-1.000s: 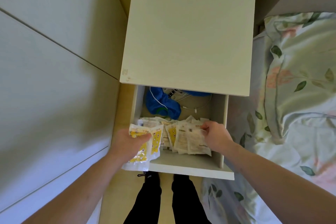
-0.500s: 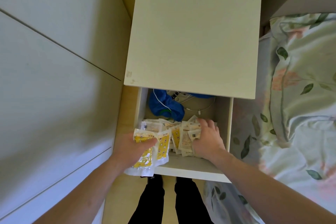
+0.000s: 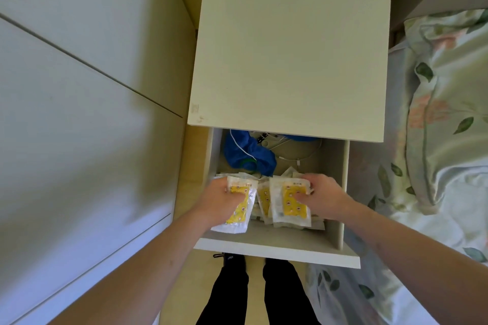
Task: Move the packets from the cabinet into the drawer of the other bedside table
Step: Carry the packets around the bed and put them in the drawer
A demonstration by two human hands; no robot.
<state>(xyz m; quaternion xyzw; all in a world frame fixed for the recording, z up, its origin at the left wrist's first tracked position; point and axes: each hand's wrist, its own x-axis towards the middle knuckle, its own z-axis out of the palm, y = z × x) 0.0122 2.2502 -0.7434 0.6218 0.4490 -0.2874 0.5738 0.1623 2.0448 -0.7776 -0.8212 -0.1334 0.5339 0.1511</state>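
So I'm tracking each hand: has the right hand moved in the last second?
Yes. The right hand has lifted a yellow packet from the pile, shifting slightly toward the drawer's middle, away from its right wall.

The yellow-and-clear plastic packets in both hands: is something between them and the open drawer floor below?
Yes. Loose packets already cover the drawer floor under the left hand and right hand. A blue cloth and white cables lie further back, out of the way.

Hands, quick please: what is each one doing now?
Left hand: closed on a yellow packet.
Right hand: closed on another packet, over the drawer.
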